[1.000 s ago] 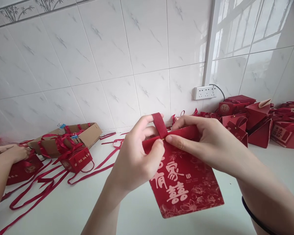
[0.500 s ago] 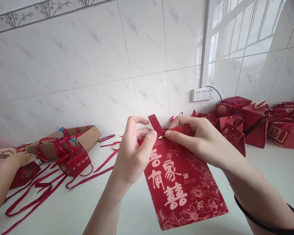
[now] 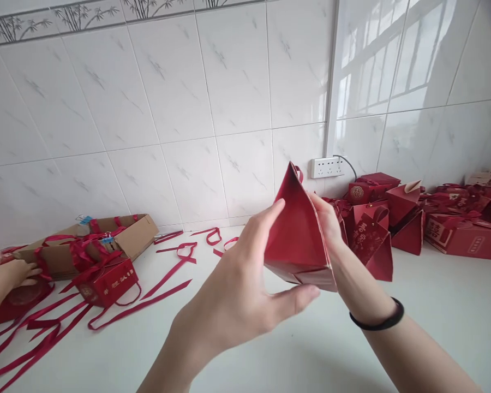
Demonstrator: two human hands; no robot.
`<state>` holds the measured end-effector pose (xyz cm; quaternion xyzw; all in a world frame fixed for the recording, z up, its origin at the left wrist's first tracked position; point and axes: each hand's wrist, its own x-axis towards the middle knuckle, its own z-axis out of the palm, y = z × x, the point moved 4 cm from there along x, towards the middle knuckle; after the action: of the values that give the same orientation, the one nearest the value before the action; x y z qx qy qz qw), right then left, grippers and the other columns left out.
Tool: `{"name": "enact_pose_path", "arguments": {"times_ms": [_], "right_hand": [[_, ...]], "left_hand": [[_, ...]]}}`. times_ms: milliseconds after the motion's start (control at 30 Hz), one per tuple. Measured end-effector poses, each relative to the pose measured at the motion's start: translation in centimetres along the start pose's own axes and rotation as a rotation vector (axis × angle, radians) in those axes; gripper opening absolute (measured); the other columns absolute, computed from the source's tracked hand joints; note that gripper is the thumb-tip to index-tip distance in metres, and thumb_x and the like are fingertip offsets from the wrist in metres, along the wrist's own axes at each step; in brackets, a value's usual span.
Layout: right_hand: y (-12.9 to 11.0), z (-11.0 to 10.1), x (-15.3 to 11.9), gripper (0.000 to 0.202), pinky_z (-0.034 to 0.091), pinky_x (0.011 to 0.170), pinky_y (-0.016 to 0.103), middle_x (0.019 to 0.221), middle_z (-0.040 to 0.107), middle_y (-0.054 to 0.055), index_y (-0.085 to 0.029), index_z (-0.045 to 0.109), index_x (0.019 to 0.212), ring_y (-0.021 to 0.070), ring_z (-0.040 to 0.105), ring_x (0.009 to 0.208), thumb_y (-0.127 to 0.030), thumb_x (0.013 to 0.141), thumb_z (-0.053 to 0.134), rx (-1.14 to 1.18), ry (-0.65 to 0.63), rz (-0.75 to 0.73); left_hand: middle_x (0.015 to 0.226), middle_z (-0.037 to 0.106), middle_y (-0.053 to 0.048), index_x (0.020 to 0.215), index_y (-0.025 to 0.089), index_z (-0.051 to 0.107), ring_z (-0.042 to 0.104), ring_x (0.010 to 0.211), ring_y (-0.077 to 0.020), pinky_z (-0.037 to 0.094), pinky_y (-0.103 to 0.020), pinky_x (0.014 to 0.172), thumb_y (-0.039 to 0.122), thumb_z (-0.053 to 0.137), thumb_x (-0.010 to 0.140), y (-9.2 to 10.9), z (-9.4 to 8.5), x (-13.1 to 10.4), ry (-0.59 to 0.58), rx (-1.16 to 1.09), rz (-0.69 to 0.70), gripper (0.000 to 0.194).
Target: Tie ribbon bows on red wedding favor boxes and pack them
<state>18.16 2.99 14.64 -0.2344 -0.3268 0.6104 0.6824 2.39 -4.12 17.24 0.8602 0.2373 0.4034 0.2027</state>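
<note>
A red card gift box [image 3: 297,232] is held up above the table, its triangular side turned towards me and its top tapering to a point. A bit of ribbon loop [image 3: 299,173] shows at its peak. My left hand [image 3: 253,273] grips it from the left, with the fingers along the side and the thumb stretched below the bottom edge. Behind the right-hand panel, my right hand [image 3: 327,221] supports the box; most of its fingers are hidden. The printed front cannot be seen from here.
Finished-looking red boxes [image 3: 368,234] crowd the right side by the wall. At left stand a brown cardboard box [image 3: 137,240] wound with ribbon, a small red box [image 3: 106,281] and loose ribbons [image 3: 45,338]. Another person's hand [image 3: 18,273] works at the far left. A power strip [image 3: 327,167] is on the wall.
The box has been turned from its printed front to its triangular side. My hands have left the strap at its top: the left now grips the side, the right sits behind.
</note>
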Motion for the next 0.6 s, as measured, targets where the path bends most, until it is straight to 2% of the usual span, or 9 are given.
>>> {"name": "enact_pose_path", "arguments": {"times_ms": [100, 200, 333, 433, 533, 600], "right_hand": [[0.4, 0.4, -0.2, 0.014, 0.053, 0.056, 0.033, 0.052, 0.06, 0.0, -0.023, 0.059, 0.071, 0.0214, 0.063, 0.059, -0.036, 0.076, 0.059, 0.067, -0.009, 0.032], [0.3, 0.8, -0.8, 0.016, 0.053, 0.053, 0.029, 0.057, 0.062, 0.0, -0.021, 0.058, 0.071, 0.0174, 0.06, 0.054, -0.036, 0.077, 0.059, 0.032, -0.021, 0.08], [-0.5, 1.9, -2.0, 0.013, 0.053, 0.05, 0.024, 0.066, 0.063, 0.0, -0.019, 0.059, 0.079, 0.0141, 0.061, 0.054, -0.031, 0.078, 0.056, -0.079, -0.16, 0.106], [-1.2, 2.6, -2.8, 0.024, 0.053, 0.042, 0.022, 0.073, 0.065, 0.0, -0.021, 0.059, 0.1, 0.0145, 0.064, 0.054, -0.026, 0.077, 0.057, -0.175, -0.275, 0.039], [-1.7, 2.9, -3.6, 0.045, 0.053, 0.036, 0.022, 0.075, 0.065, 0.0, -0.025, 0.051, 0.12, 0.0181, 0.068, 0.055, -0.032, 0.077, 0.062, -0.282, -0.238, -0.098], [-1.9, 3.1, -4.4, 0.053, 0.055, 0.038, 0.024, 0.075, 0.065, 0.0, -0.028, 0.046, 0.127, 0.0202, 0.07, 0.057, -0.039, 0.078, 0.064, -0.382, -0.18, -0.189]], "left_hand": [[0.14, 0.047, -0.004, 0.134, 0.031, 0.043, 0.049, 0.124, -0.0273, 0.052, -0.036, 0.094, 0.039, 0.07, 0.078, 0.3, 0.5, 0.2, 0.041, 0.143, 0.088, 0.063], [0.121, 0.061, -0.004, 0.119, 0.026, 0.057, 0.061, 0.106, -0.023, 0.055, -0.031, 0.085, 0.039, 0.075, 0.072, 0.2, -0.2, 0.5, 0.171, 0.059, 0.077, 0.052], [0.089, 0.069, -0.003, 0.102, 0.022, 0.064, 0.067, 0.078, -0.0186, 0.056, -0.024, 0.064, 0.045, 0.072, 0.073, -1.0, -2.4, 0.6, 0.419, -0.303, -0.05, 0.038], [0.085, 0.069, -0.004, 0.096, 0.02, 0.066, 0.068, 0.078, -0.0201, 0.056, -0.023, 0.059, 0.053, 0.07, 0.072, -2.2, -3.7, 0.9, 0.494, -0.554, -0.147, 0.041], [0.089, 0.069, -0.002, 0.099, 0.022, 0.066, 0.067, 0.081, -0.0171, 0.056, -0.02, 0.064, 0.051, 0.065, 0.078, -3.0, -4.2, 1.5, 0.519, -0.835, -0.186, 0.036], [0.083, 0.068, 0.0, 0.097, 0.022, 0.066, 0.066, 0.071, -0.0127, 0.055, -0.017, 0.057, 0.048, 0.06, 0.083, -3.6, -4.0, 1.7, 0.518, -1.022, -0.24, 0.03]]}}
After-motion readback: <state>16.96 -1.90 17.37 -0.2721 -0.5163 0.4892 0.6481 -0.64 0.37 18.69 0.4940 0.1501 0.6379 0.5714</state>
